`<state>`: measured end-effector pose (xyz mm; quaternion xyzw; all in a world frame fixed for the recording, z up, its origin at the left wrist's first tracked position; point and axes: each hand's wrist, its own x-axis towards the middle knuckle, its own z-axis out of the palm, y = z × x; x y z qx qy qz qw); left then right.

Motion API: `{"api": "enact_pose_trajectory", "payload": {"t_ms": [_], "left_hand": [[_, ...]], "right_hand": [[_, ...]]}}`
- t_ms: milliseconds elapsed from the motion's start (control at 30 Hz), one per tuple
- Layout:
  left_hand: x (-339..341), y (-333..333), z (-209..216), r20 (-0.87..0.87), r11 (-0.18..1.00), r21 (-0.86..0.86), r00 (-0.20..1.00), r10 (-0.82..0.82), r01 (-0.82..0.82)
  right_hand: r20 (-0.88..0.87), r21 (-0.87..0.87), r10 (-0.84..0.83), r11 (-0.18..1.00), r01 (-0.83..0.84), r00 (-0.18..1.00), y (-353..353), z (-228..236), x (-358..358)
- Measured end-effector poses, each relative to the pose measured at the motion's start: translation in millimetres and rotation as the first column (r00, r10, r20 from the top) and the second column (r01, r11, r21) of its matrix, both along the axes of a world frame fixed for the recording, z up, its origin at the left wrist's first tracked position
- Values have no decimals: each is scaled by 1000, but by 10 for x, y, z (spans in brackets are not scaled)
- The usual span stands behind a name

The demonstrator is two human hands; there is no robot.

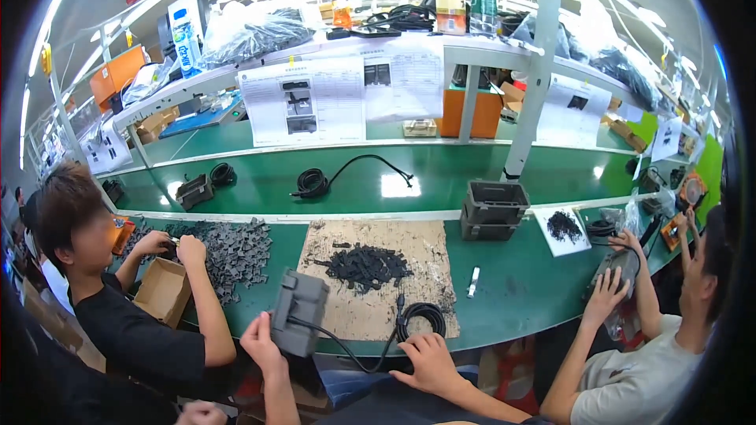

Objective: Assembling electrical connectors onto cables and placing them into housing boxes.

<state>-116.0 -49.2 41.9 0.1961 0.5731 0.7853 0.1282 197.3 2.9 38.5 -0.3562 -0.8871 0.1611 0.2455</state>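
Note:
My left hand (264, 345) grips the left side of a dark grey plastic box (301, 313), tilted above the near edge of a cardboard sheet (323, 248). From the box a black cable (346, 352) sags and rises to a tied coil (424, 320) on the cardboard. My right hand (431, 364) is at the near edge of that coil, fingers apart and fingertips at its lower loops. Whether they press on it is hard to see. Beyond both hands lies a heap of small black parts (368, 267).
Stacked grey boxes (494, 210) and a small white object (473, 282) are to the right. A co-worker at left works by a pile of grey parts (236, 256) and a carton (161, 291). Another at right handles a dark piece. A coiled cable (313, 182) lies on the green strip behind.

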Motion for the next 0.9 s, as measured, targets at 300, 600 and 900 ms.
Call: {"api": "enact_pose_trajectory", "payload": {"t_ms": [300,600,900], "left_hand": [[-334,-150,503,65,974,215,996,61,-73],[-39,348,656,130,936,227,944,-304,270],[2967,1990,262,291,500,3,478,-829,866]], "right_hand": [[14,-11,58,998,-58,998,31,-220,36],[-223,-27,-284,958,285,933,43,626,1612],[-133,316,-787,543,778,603,1210,-252,2885]]}}
